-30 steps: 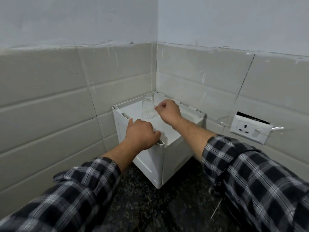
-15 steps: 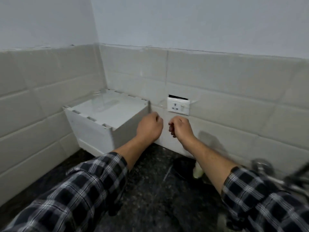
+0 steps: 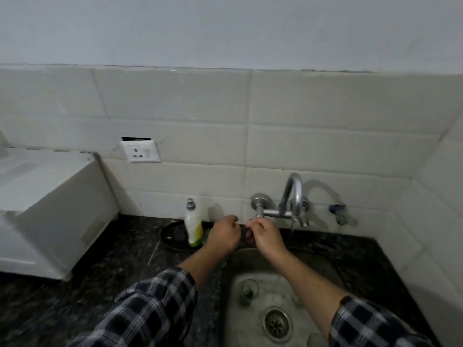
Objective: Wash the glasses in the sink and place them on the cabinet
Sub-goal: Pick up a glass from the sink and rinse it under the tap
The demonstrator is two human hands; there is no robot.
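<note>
1. White cabinet (image 3: pixel 47 196) far left on bench (image 3: pixel 75 284).
2. Left hand (image 3: pixel 223 236) loosely curled, holds nothing, beside soap bottle (image 3: pixel 193 225).
3. Right hand (image 3: pixel 265 236) fingers curled near tap valve (image 3: pixel 259 204); grip unclear.
4. Glass (image 3: pixel 249 288) upright in sink (image 3: pixel 325 266), under forearms.

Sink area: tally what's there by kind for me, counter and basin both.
Glasses in the sink: 1 clear to see; others may be hidden by the arm
Soap bottles: 1
Dark dishes under the bottle: 1
Taps: 1
White cabinets: 1
Wall sockets: 1
Total: 6
</note>
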